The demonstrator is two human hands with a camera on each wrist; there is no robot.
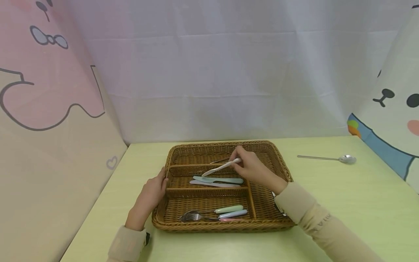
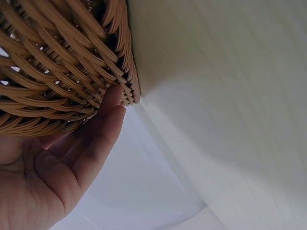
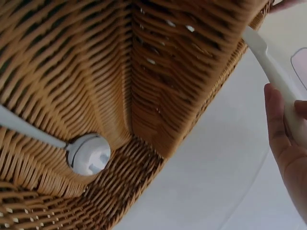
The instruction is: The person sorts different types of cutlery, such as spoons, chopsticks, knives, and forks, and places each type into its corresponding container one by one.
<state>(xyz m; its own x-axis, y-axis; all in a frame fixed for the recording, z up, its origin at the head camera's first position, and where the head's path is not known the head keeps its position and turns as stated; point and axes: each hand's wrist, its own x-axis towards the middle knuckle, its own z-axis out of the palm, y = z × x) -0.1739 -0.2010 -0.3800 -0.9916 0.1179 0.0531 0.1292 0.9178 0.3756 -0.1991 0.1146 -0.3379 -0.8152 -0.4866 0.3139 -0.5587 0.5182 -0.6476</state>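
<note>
My right hand (image 1: 252, 167) pinches a white table knife (image 1: 220, 168) by its handle, the blade slanting down over the middle compartment of a wicker basket (image 1: 222, 227). Below that blade, a mint-green knife (image 1: 229, 180) and a pale lilac knife (image 1: 214, 184) lie side by side. At the basket's left side, my left hand (image 1: 148, 194) grips the rim, fingers against the outer wall in the left wrist view. The front compartment holds forks with green (image 1: 229, 209), blue (image 1: 233, 214) and pink handles. A spoon (image 3: 88, 154) lies in the right compartment, mostly hidden by my forearm in the head view.
A long-handled metal spoon (image 1: 347, 159) lies on the pale yellow-green table (image 1: 347, 203), right of the basket. In the back compartment a thin utensil (image 1: 218, 160) shows partly behind my right hand. White cloth (image 1: 229, 72) hangs behind, with cartoon-printed sheets at both sides.
</note>
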